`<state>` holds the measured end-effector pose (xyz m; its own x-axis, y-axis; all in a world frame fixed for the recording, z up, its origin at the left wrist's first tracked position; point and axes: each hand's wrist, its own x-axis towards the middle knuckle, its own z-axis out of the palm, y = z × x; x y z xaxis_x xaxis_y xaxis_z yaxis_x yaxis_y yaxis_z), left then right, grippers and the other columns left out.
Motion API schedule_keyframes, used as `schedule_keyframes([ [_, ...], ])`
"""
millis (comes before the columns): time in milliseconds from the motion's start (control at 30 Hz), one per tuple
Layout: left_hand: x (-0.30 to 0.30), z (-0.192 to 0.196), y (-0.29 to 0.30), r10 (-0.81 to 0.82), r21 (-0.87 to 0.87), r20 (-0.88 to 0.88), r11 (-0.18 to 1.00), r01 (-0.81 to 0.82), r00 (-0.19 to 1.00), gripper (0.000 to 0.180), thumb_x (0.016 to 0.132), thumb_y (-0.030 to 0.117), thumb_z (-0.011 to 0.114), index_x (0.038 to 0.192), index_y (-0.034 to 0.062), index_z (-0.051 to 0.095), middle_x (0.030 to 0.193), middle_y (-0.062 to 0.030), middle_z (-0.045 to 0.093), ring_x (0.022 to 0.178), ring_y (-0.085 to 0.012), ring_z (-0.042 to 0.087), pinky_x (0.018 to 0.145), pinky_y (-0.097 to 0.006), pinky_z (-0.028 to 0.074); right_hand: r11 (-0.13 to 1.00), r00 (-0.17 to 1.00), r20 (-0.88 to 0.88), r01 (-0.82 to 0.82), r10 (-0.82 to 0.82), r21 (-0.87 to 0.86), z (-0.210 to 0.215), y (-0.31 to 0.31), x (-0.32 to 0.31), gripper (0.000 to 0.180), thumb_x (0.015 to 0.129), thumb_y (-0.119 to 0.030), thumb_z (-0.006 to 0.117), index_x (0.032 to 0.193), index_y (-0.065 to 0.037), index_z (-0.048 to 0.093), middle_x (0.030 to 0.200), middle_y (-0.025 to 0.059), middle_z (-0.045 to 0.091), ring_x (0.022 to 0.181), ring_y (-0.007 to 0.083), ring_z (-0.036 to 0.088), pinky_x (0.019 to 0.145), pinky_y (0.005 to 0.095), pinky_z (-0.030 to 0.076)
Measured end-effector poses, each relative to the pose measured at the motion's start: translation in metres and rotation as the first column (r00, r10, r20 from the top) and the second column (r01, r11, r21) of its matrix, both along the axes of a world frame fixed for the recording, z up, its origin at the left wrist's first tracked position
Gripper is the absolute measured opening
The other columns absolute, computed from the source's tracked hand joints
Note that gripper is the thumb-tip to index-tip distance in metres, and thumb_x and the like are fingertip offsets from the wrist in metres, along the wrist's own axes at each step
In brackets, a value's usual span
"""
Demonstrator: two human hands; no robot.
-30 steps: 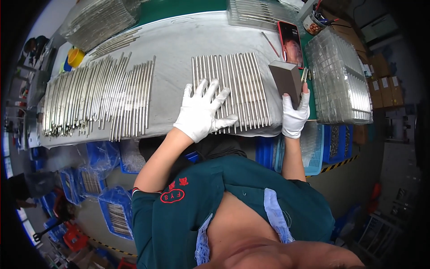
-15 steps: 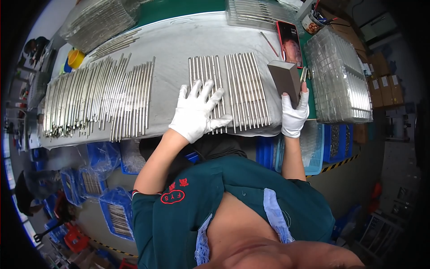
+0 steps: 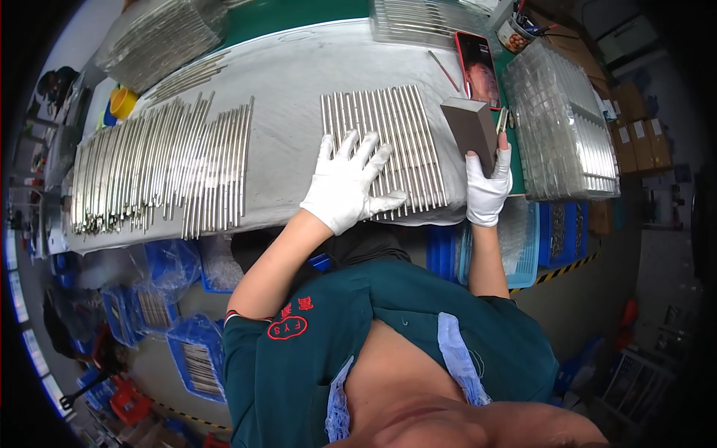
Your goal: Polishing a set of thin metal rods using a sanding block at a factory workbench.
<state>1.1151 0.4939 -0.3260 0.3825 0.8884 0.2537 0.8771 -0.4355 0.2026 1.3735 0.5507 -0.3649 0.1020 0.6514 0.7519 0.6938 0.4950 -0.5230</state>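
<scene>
My left hand point(image 3: 345, 184), in a white glove with bare forearm, lies flat with fingers spread on the left part of a row of slim silvery metal rods point(image 3: 407, 142). The rods lie side by side, and the hand hides the lower ends of several. My right hand point(image 3: 489, 183), gloved with a bare fingertip showing, grips a dark brown rectangular block point(image 3: 472, 133) with a paler grey end. It holds the block tilted beside the right end of the row. A larger, uneven bunch of similar rods point(image 3: 164, 164) lies at the left of the grey cloth point(image 3: 284, 149).
A phone with a red case point(image 3: 478, 71) lies beyond the block, near a thin rod point(image 3: 445, 71). Stacked clear plastic trays point(image 3: 556, 119) stand at the right, and a wrapped bundle point(image 3: 160, 41) at the far left. Blue crates point(image 3: 196, 355) sit below the table.
My left hand has slid right, carrying the smaller group of rods against the other group, so the gap between them has closed. My right hand still holds the block in nearly the same place.
</scene>
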Motion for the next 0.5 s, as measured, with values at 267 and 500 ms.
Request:
schedule_keyframes([
  [267, -0.032, 0.009, -0.014, 0.092, -0.058, -0.114, 0.993, -0.099, 0.989, 0.082, 0.081, 0.068, 0.054, 0.139, 0.0103, 0.047, 0.142, -0.0261, 0.041, 0.129, -0.0442, 0.039, 0.106, -0.056, 0.027, 0.999, 0.999, 0.020, 0.038, -0.039, 0.028, 0.002, -0.002, 0.001, 0.068, 0.071, -0.009, 0.082, 0.133, -0.007, 0.055, 0.096, 0.0146, 0.068, 0.079, 0.0305, 0.064, 0.072, 0.0388, 0.052],
  [500, 0.038, 0.007, 0.018, -0.199, 0.048, -0.040, 0.979, 0.201, 0.979, 0.081, 0.079, 0.073, 0.050, 0.136, 0.0148, 0.051, 0.139, -0.0216, 0.046, 0.125, -0.0428, 0.045, 0.105, -0.059, 0.029, 0.998, 1.000, 0.010, 0.029, -0.030, 0.053, 0.001, -0.002, -0.001, 0.072, 0.070, -0.008, 0.082, 0.135, -0.007, 0.052, 0.095, 0.0148, 0.067, 0.078, 0.0311, 0.064, 0.071, 0.0387, 0.051],
])
